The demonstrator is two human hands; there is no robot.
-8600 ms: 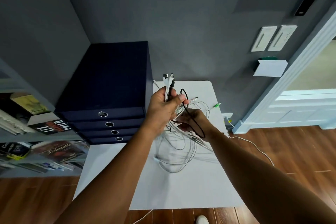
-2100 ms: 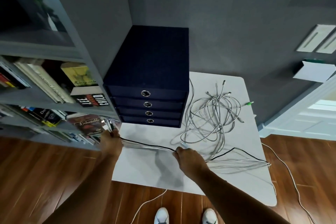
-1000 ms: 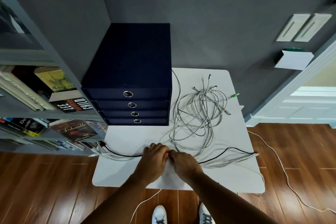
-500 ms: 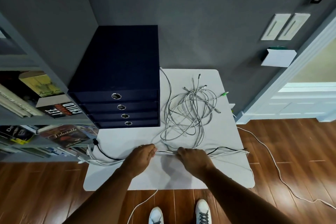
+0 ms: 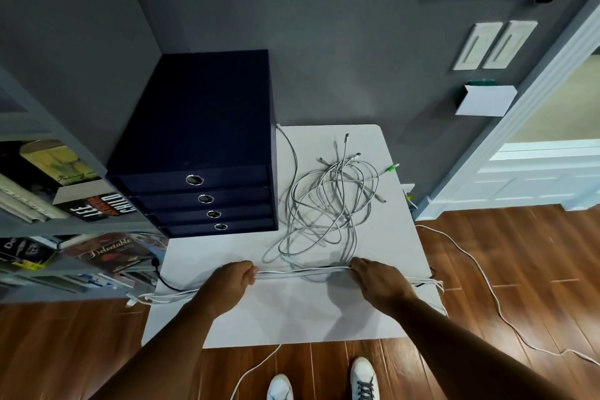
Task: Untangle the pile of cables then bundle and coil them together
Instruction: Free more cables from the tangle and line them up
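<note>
A straightened bundle of white cables with one black cable (image 5: pixel 302 272) lies across the front of the white table (image 5: pixel 292 318). My left hand (image 5: pixel 227 282) grips it at the left and my right hand (image 5: pixel 380 279) grips it at the right, with a taut stretch between them. The bundle's ends hang off both table edges, and the black cable (image 5: pixel 165 281) curls out at the left. Behind the bundle lies a tangled pile of grey-white cables (image 5: pixel 328 204), apart from both hands.
A dark blue drawer box (image 5: pixel 201 153) stands at the table's back left. A bookshelf (image 5: pixel 48 204) with books is on the left. A white cable (image 5: pixel 487 286) trails over the wooden floor at the right. My white shoes (image 5: pixel 363 380) are under the table's front edge.
My hands, which were side by side on the bundle a second ago, have slid apart along it, the left going left and the right going right. The tangled pile has not moved.
</note>
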